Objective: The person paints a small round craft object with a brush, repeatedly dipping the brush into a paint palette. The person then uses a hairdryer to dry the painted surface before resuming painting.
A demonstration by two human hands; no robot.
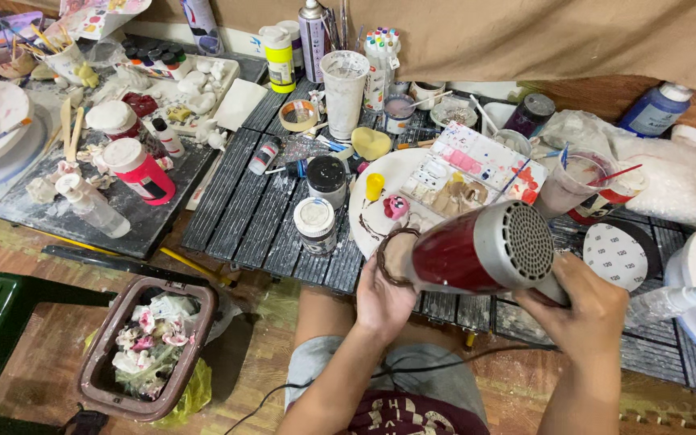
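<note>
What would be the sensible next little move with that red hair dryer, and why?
Probably tilt the hair dryer so its nozzle faces the brown ring-shaped piece in the left hand. The right hand grips the dryer's handle, and the nozzle already sits right beside the piece.

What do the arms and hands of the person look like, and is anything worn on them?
Both forearms are bare, with no sleeves in view. The left hand and the right hand wear no gloves, and no ring or watch shows. The fingers are bare too. No markings can be seen on them.
</note>
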